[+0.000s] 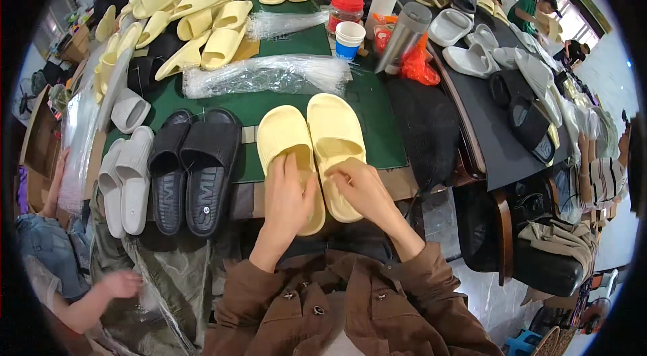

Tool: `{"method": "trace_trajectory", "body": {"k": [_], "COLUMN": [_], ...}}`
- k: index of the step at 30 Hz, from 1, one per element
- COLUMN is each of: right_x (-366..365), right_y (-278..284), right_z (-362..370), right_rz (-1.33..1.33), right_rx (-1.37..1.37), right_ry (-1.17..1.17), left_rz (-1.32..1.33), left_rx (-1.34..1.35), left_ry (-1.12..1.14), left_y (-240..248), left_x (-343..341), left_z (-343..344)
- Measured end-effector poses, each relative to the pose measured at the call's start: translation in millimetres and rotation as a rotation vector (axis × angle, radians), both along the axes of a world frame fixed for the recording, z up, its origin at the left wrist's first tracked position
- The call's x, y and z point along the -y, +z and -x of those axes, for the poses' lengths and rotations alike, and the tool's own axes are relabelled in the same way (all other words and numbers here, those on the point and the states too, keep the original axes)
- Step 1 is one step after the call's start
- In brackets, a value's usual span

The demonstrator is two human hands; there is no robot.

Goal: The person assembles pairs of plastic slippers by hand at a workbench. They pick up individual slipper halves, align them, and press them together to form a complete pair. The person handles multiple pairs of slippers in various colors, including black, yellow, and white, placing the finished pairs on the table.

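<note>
A pair of pale yellow slide slippers lies side by side in front of me, toes pointing away, at the near edge of the green-covered table. My left hand [288, 198] is on the left yellow slipper [282, 130], its fingers reaching into the opening under the strap. My right hand [364, 189] is closed at the strap edge of the right yellow slipper [335, 120], fingers curled in. Whether a small tie is between those fingers is too small to see. To the left lie a black slipper pair [210, 154] and a grey slipper pair [133, 167].
A bundle of clear plastic ties [269, 77] lies beyond the slippers. Behind it are a yellow slipper heap [192, 12], a paper cup [349, 39], a red-lidded jar [346, 9] and a steel tumbler [406, 36]. Co-workers sit around; one person's hand [122, 284] is at lower left.
</note>
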State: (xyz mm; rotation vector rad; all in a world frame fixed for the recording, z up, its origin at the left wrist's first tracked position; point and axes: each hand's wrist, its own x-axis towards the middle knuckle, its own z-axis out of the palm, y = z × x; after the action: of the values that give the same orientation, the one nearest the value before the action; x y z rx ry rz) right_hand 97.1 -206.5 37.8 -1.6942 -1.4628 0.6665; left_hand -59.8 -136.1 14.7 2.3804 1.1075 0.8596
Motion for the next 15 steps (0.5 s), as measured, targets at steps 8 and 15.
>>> {"method": "trace_trajectory", "body": {"k": [8,15], "right_x": [-42,-66], "right_y": [-27,-36], "right_z": [-11,-19], "right_rz": [-0.041,0.090], "right_rx": [0.226,0.214], "right_ry": [-0.024,0.201], "left_rz": [0.116,0.314], "left_rx": [-0.084,-0.108], "left_ry": [-0.009,-0.041], "left_y": [-10,-12], "left_x": [-17,-42], "left_z": [-20,-37]}}
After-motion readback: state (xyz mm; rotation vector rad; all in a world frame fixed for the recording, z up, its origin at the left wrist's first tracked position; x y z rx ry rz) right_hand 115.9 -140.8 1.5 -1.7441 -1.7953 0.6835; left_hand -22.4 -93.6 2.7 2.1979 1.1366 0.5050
